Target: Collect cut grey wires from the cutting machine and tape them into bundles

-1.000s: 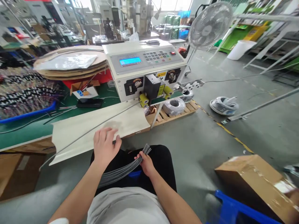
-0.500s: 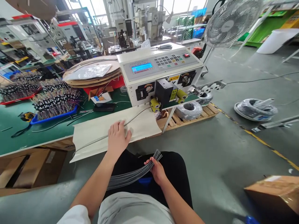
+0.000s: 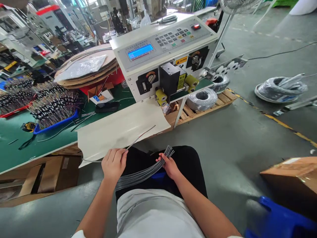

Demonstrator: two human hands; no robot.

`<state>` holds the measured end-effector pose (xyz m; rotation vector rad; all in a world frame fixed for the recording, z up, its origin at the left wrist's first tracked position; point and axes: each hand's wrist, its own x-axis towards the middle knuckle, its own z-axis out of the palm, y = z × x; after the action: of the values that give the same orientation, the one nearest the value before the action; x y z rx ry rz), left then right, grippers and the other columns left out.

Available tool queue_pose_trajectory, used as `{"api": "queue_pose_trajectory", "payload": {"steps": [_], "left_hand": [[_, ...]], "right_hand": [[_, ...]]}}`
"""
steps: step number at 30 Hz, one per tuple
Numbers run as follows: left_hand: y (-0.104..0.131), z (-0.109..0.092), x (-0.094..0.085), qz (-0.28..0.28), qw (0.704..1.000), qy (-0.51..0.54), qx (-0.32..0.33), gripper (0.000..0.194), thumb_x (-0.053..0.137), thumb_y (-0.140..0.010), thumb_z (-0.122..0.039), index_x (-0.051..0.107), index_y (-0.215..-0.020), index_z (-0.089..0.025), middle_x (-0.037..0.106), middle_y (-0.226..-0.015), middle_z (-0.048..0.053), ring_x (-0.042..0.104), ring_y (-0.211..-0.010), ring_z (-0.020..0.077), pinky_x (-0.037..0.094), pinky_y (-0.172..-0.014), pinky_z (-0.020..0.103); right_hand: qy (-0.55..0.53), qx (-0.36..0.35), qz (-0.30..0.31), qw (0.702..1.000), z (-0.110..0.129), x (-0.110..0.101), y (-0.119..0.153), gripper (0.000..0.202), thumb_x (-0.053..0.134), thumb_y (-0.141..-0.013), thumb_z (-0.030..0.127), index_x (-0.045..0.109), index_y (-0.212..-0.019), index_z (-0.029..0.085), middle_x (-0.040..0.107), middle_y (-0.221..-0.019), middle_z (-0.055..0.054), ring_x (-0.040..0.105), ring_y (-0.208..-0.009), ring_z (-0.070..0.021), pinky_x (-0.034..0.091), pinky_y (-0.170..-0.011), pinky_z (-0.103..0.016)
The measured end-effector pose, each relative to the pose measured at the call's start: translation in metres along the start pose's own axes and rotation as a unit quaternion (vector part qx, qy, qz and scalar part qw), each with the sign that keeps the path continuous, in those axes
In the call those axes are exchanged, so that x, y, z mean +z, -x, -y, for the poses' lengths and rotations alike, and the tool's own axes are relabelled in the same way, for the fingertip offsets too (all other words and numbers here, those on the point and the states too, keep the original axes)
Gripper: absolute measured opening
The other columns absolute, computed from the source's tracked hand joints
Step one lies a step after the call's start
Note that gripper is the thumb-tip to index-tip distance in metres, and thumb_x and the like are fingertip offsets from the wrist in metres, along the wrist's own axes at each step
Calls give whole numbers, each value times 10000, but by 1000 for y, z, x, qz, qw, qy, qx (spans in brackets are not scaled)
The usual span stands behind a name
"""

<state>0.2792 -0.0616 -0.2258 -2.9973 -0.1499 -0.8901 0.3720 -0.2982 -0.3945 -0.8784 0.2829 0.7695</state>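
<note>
My left hand [image 3: 114, 162] is closed around a single grey cable [image 3: 137, 140] near the front edge of the cream chute sheet [image 3: 111, 132]. One end of that cable points up and right over the sheet; its other part trails left behind the hand. In my right hand [image 3: 168, 165] is a bundle of grey cables [image 3: 142, 174], gripped near its cut ends above my lap. The bundle runs left beneath my left forearm, where the rest is hidden. Behind the sheet stands the white wire cutting machine [image 3: 123, 71] with a lit blue display and yellow rollers [image 3: 161, 96].
Blue tray [image 3: 56, 122] with many wired parts stands left on the green table [image 3: 15, 145]. Round cardboard discs [image 3: 81, 66] are stacked beside the machine. Wrapped cable coils [image 3: 201, 99] lie on a wooden pallet. A carton [image 3: 292, 172] and a blue plastic object [image 3: 279, 218] are at right.
My left hand has drawn the single cable off the sheet toward me, and its end is now away from the rollers. The right hand still holds the bundle. The view has tilted downward.
</note>
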Motion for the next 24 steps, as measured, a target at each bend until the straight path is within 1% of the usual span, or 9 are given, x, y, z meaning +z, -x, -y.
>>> {"api": "queue_pose_trajectory", "payload": {"steps": [2, 5, 7, 9, 12, 15, 19, 22, 24], "left_hand": [[16, -14, 9, 42, 998, 45, -16, 77, 593, -900, -284, 620, -935, -221, 664, -880, 37, 589, -835, 180, 447, -771, 307], [43, -45, 31, 155, 979, 113, -65, 163, 515, -943, -339, 628, -899, -231, 654, -868, 31, 597, -846, 169, 451, -759, 292], [59, -64, 47, 213, 963, 140, -85, 223, 474, -961, -373, 638, -897, -237, 651, -878, 24, 600, -859, 159, 449, -759, 280], [71, -78, 61, 246, 954, 148, -89, 256, 452, -969, -393, 652, -911, -244, 652, -896, 20, 600, -872, 153, 440, -748, 273], [80, -86, 75, 267, 952, 130, -79, 279, 435, -973, -409, 666, -929, -258, 647, -904, 20, 587, -881, 158, 417, -713, 278], [79, -87, 80, 279, 953, 102, -64, 290, 427, -973, -410, 677, -921, -270, 634, -883, 25, 564, -876, 171, 397, -704, 294], [74, -90, 78, 294, 950, 92, -45, 300, 407, -978, -380, 677, -930, -259, 627, -884, 45, 555, -893, 185, 395, -727, 308], [70, -86, 70, 311, 947, 71, -32, 298, 399, -976, -383, 667, -977, -252, 632, -917, 59, 561, -915, 202, 397, -715, 315], [70, -75, 58, 313, 949, 32, -31, 304, 408, -967, -398, 663, -1007, -237, 637, -923, 73, 567, -913, 221, 400, -724, 332]], "right_hand": [[2, -6, 5, 1000, 0, 0, 0, 409, 772, -740, 498, 696, -990, 184, 695, -812, -34, 690, -864, -221, 507, -783, -351], [4, -11, 16, 1000, -1, -1, 0, 412, 751, -765, 486, 691, -1060, 204, 727, -892, -49, 693, -898, -219, 510, -806, -359], [2, -11, 17, 1000, -3, -3, -1, 410, 745, -774, 473, 686, -1089, 218, 740, -958, -58, 696, -923, -220, 513, -827, -368], [0, -11, 20, 1000, -5, -4, -1, 403, 738, -781, 468, 686, -1097, 223, 742, -1020, -69, 697, -945, -221, 514, -857, -381], [-1, -12, 33, 999, -6, -5, -1, 397, 728, -792, 467, 687, -1101, 222, 738, -1065, -79, 694, -986, -231, 512, -892, -398], [-2, -11, 33, 999, -4, -4, 1, 398, 735, -789, 457, 683, -1106, 222, 739, -1062, -76, 693, -1005, -238, 513, -890, -396], [-7, -18, 20, 1000, -3, 0, 3, 384, 749, -775, 452, 678, -1060, 204, 745, -995, -70, 705, -943, -231, 516, -846, -384], [-17, -24, 14, 999, -3, 1, 4, 367, 775, -745, 446, 670, -986, 190, 741, -913, -52, 707, -892, -223, 518, -824, -375], [-27, -28, 9, 999, -3, 1, 3, 367, 785, -732, 447, 662, -961, 188, 734, -878, -37, 706, -878, -219, 521, -820, -371]]}}
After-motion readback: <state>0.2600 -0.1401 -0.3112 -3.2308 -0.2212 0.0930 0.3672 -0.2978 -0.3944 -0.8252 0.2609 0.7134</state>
